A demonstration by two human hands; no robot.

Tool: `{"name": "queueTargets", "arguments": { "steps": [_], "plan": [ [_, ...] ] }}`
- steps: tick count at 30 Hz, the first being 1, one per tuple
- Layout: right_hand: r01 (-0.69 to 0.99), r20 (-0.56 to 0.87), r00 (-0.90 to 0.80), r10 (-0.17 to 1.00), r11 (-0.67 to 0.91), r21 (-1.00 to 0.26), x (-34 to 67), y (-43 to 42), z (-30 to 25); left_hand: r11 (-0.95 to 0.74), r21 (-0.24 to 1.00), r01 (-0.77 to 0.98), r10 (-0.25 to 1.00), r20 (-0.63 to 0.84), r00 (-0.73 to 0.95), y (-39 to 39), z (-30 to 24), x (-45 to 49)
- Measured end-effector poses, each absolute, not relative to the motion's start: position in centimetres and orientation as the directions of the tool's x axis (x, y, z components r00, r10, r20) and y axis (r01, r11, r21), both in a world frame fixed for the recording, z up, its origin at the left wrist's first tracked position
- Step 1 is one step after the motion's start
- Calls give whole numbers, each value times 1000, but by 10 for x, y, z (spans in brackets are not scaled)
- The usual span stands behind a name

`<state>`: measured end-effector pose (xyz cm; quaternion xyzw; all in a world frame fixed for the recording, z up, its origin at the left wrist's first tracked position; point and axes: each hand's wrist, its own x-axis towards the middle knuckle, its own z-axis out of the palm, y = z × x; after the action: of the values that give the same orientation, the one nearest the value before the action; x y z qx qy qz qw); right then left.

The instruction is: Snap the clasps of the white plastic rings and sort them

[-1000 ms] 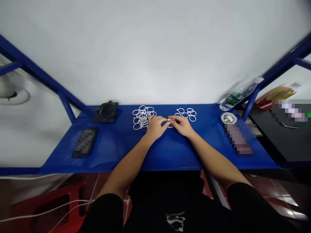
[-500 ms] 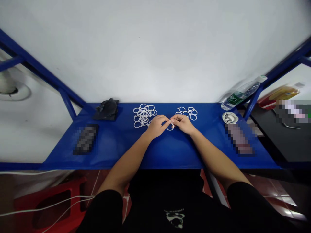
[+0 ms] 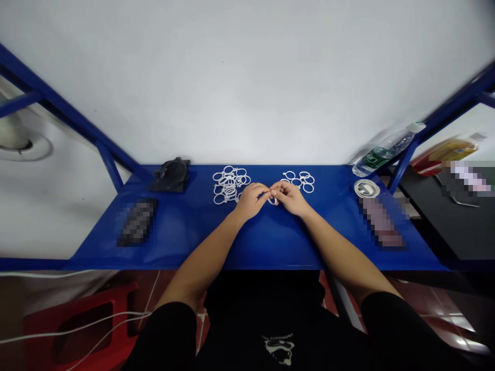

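Note:
Over the middle of the blue table (image 3: 278, 242), my left hand (image 3: 250, 201) and my right hand (image 3: 290, 197) meet fingertip to fingertip. Both hands pinch one small white ring (image 3: 273, 201), which hangs just below the fingertips and is partly covered by them. Beyond my left hand lies a heap of white rings (image 3: 229, 191) with small knobs on them, overlapping one another. A smaller group of similar rings (image 3: 305, 178) lies just past my right hand, some of it behind the fingers.
At the left are a crumpled black bag (image 3: 170, 176) and a blurred dark object (image 3: 137, 221). A water bottle (image 3: 381, 154), a white coil (image 3: 366, 188) and a blurred pinkish object (image 3: 382, 221) are at the right. A white wall (image 3: 247, 93) rises behind the table.
The ring between my fingertips has turned, showing a narrower and smaller loop. My hands stay in nearly the same place, and both ring groups look unchanged.

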<state>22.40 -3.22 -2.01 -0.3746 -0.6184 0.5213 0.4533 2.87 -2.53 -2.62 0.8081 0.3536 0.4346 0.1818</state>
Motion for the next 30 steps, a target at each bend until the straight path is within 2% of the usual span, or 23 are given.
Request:
{"name": "queueTargets", "arguments": {
  "steps": [3,6,8,11,14,16,18,22,26,30],
  "plan": [
    [139,233,-233,944,269,-953,231,-32,-19,-674,508,537,730,570,377,-21,-28,23],
    [426,295,-191,936,349,-834,242,-34,-13,-575,421,701,789,510,341,-13,-30,12],
    [597,235,-286,929,364,-714,247,-35,-8,-458,371,808,845,464,266,-7,-32,3],
    [773,60,-416,907,388,-502,252,-33,-3,-296,339,893,897,419,138,0,-33,-6],
    [865,-45,-405,913,367,-343,259,-28,-3,-231,358,905,913,400,75,5,-33,-11],
    [903,-33,-346,937,324,-284,264,-24,-4,-209,371,905,914,403,45,7,-33,-15],
    [912,33,-298,954,295,-286,267,-23,-4,-203,383,901,909,415,28,10,-37,-18],
    [832,161,-320,934,358,-423,263,-24,-5,-268,450,852,884,466,32,16,-52,-24],
    [732,216,-413,885,464,-498,253,-27,-11,-341,502,794,868,493,61,19,-58,-24],
    [679,260,-415,872,487,-549,247,-30,-13,-383,532,755,860,503,82,16,-47,-19]
  ]
}}
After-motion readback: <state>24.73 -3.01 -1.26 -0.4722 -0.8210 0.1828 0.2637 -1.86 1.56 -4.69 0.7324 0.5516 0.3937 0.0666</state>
